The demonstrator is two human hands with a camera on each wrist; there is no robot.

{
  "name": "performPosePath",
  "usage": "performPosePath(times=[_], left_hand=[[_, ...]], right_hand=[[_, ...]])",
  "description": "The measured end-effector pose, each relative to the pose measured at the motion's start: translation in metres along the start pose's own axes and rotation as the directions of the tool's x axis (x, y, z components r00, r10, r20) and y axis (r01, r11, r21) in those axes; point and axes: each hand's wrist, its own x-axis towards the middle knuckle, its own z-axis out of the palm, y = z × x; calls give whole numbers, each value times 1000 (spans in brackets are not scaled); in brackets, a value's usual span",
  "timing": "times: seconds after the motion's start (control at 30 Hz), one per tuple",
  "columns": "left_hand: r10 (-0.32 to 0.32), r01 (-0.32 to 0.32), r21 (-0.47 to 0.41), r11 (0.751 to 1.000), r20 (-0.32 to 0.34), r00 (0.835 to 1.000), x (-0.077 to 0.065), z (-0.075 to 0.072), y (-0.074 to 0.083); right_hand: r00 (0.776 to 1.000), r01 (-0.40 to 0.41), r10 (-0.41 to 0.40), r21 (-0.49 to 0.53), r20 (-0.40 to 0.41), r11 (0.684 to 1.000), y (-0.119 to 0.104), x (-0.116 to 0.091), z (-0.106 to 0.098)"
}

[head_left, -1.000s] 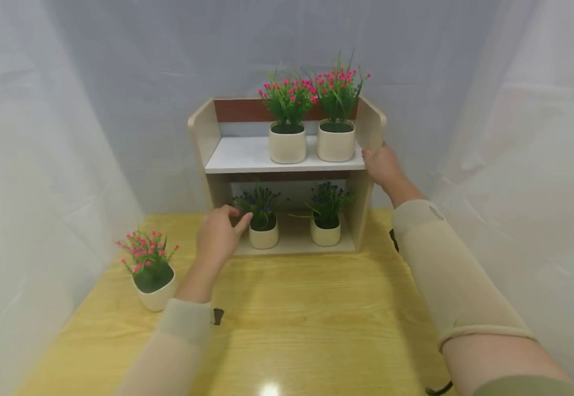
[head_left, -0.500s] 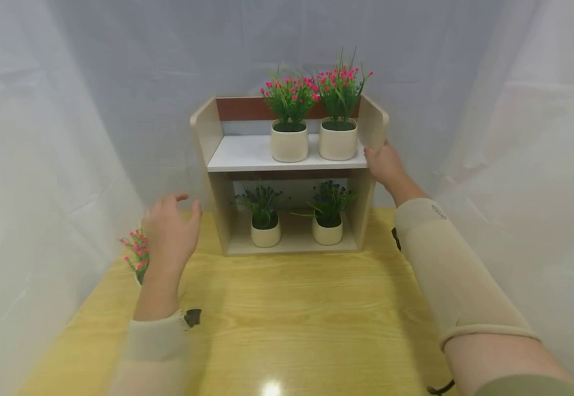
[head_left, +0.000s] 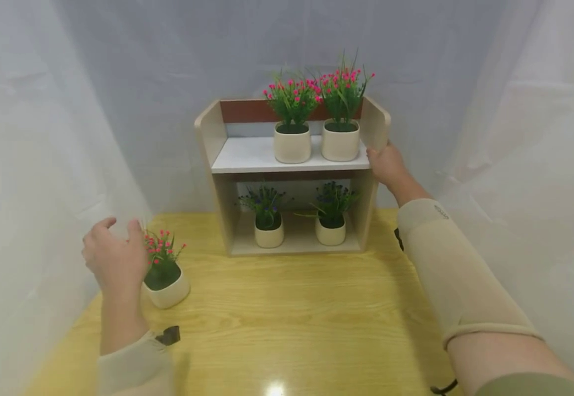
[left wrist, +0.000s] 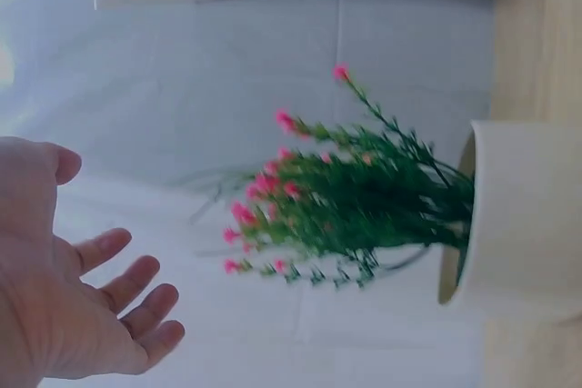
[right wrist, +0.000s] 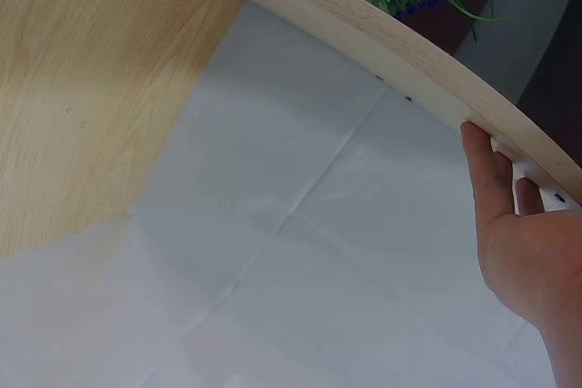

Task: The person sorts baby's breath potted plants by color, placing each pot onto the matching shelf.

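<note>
My left hand (head_left: 116, 257) hovers to the left of a potted pink-flowered plant (head_left: 167, 286), its fingers loosely bent with nothing between them. In the left wrist view that hand (left wrist: 82, 288) is apart from the blossoms of the plant (left wrist: 364, 193), whose cream pot stands on the table. My right hand (head_left: 389, 168) holds the right side panel of a two-tier wooden shelf (head_left: 291, 250). From the right wrist, the fingers of this hand (right wrist: 518, 233) lie against the panel's outer face; the thumb is hidden there.
Two pink-flowered pots, one nearer the middle (head_left: 293, 146) and one at the right (head_left: 340, 143), stand on the white upper board (head_left: 247, 153). Below are two purple-flowered pots, left (head_left: 269, 234) and right (head_left: 331, 232). White sheeting (head_left: 168, 55) surrounds the wooden table (head_left: 287, 308).
My left hand has moved from beside the lower left pot out to the left, passing over the pink plant on the table. The right hand stays at the shelf's side.
</note>
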Motion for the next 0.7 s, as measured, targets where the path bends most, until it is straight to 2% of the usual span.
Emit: performPosePath(times=[0.17, 0.4, 0.5, 0.57, 0.63, 0.7], left_hand=[[-130, 130, 1, 991, 23, 991, 2, -13, -24], [-226, 213, 90, 973, 165, 960, 4, -26, -54], [-235, 198, 179, 964, 213, 948, 4, -27, -67], [-226, 157, 255, 954, 272, 935, 6, -27, -75], [-217, 105, 319, 942, 340, 915, 8, -26, -84], [-208, 50, 360, 932, 417, 885, 10, -24, -91]], right_hand=[[1000, 4, -4, 5, 1, 1000, -1, -1, 0], [1000, 10, -10, 9, 2, 1000, 1, 0, 1], [1000, 8, -8, 10, 3, 1000, 1, 0, 1], [1000, 6, -6, 10, 5, 1000, 1, -1, 0], [1000, 9, -9, 5, 7, 1000, 1, -1, 0], [1000, 5, -5, 2, 12, 1000, 0, -2, 0]])
